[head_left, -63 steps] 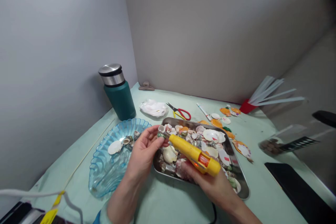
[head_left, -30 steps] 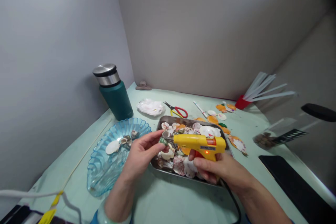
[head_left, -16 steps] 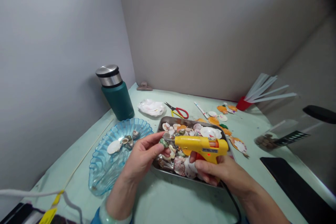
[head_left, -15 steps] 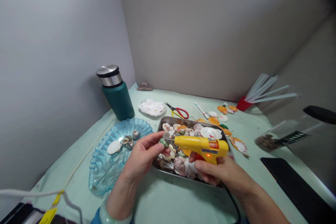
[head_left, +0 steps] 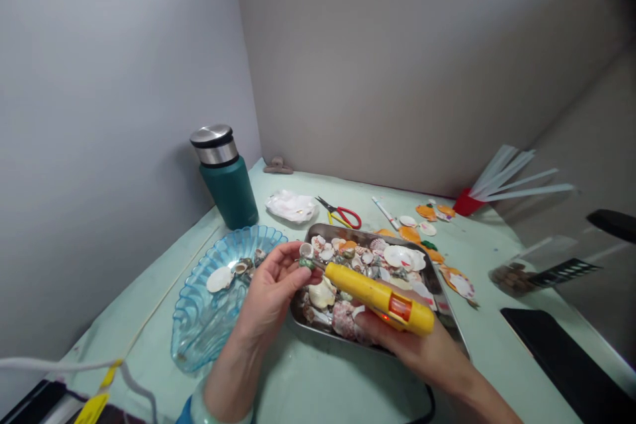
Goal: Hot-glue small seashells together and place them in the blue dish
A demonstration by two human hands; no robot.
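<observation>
Between the thumb and fingers of my left hand is a small green and white snail shell, its round opening facing up. My right hand is wrapped around a yellow hot glue gun, whose metal nozzle reaches to the shell at its lower right; whether it touches I cannot tell. Both hands are over a metal tray of mixed seashells. Left of my left hand, a blue scalloped dish holds a white shell, several small snail shells and clear bluish glass.
A green bottle stands at the back left. Behind the tray lie a white crumpled bundle, scissors and a pen. Decorated orange shells, a red cup of glue sticks and a black flat object are on the right.
The glue gun has tilted, its back end now lower and its body turned. The held shell has shifted slightly left in my fingers. The whole view has moved a little.
</observation>
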